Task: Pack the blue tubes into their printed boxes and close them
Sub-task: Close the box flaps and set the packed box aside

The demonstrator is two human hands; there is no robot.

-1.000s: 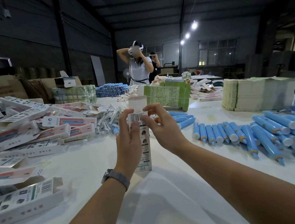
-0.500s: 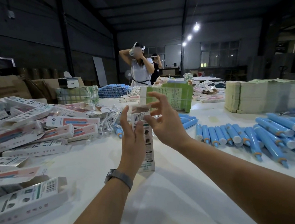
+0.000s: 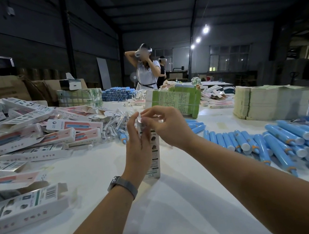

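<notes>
Left hand (image 3: 137, 148) grips the printed box (image 3: 152, 152) from its left side, fingers running up along the tall face and the thumb side hidden behind it. That box is the landmark: it stands upright on the white worktop (image 3: 98, 172), its long axis vertical, its foot resting on the surface and its top end at the fingertips of both hands. Right hand (image 3: 167, 124) sits just right of the box top and slightly above it, fingers curled in a pinch at the upper end; what it pinches looks like the end flap, but motion blur there makes that uncertain, as it does whether the flap is already tucked.

My judgement is that the closing of this top end is the step in hand, and that it turns on one relation: the opening faces straight up, so the flap has to fold down along the box's long axis while the left hand holds it steady against tipping.

Right of the box, well apart from it, loose blue tubes (image 3: 281, 140) lie flat in a spread, nearer the right hand. Left of the box lies a heap of other boxes (image 3: 35, 135), some open-ended.
</notes>
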